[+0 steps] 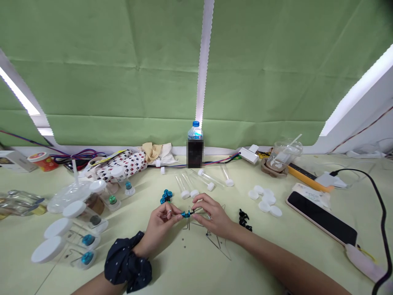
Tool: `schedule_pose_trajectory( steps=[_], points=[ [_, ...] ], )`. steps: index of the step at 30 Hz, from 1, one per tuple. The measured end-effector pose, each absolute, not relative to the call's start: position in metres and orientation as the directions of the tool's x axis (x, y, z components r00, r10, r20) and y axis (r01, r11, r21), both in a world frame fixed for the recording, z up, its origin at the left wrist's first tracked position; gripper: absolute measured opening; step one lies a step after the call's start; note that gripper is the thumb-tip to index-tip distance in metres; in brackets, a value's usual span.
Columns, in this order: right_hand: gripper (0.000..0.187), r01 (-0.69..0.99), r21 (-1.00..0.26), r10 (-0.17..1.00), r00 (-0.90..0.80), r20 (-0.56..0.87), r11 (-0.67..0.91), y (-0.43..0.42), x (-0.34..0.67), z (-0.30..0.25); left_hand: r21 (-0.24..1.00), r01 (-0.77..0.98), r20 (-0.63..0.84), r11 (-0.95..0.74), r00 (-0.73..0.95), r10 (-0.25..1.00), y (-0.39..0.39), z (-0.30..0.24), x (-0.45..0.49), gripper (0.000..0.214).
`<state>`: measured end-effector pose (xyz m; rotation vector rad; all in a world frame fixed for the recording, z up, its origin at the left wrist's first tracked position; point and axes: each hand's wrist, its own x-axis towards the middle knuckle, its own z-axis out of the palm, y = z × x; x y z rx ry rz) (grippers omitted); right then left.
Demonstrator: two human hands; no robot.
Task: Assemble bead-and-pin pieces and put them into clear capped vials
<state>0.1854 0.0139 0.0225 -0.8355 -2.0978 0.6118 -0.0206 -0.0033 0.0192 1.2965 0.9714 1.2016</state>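
My left hand (161,225), with a dark scrunchie on its wrist, pinches a blue bead (185,214) threaded on a thin wire. My right hand (211,215) pinches the same wire (196,212) just right of the bead. The hands meet above the pale yellow table (190,262). A small pile of blue beads (166,196) lies just beyond my left hand. Loose wire pieces (216,243) lie under my right wrist. A few black beads (245,219) sit to the right of my right hand.
Clear tubes with white caps (196,182) lie past the hands, white caps (265,200) to the right. Capped jars holding blue beads (70,246) stand at the left. A water bottle (195,143) stands at the back, a phone (322,217) and black cable (380,213) at the right.
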Motion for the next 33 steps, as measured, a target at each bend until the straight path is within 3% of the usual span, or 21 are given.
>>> schedule_pose_trajectory(
  steps=[12,15,20,33],
  points=[
    [0.022,0.387,-0.649,0.743,-0.484,0.462,0.655,0.0136,0.1844,0.0211,0.991,-0.086,0.113,-0.099,0.177,0.978,-0.0038,0.0183,-0.0204,0.033],
    [0.016,0.385,-0.655,0.75,-0.461,0.473,0.65,0.0131,0.1845,0.0236,0.99,-0.089,0.12,-0.105,0.178,0.977,-0.003,0.0173,-0.0211,0.032],
    [0.028,0.374,-0.666,0.753,-0.457,0.474,0.646,0.0114,0.1847,0.0262,0.989,-0.113,0.117,-0.1,0.159,0.98,-0.0043,0.0189,-0.021,0.032],
    [0.015,0.38,-0.656,0.748,-0.466,0.473,0.652,0.011,0.1852,0.0243,0.989,-0.101,0.13,-0.112,0.193,0.972,-0.0031,0.0154,-0.0221,0.032]
  ],
)
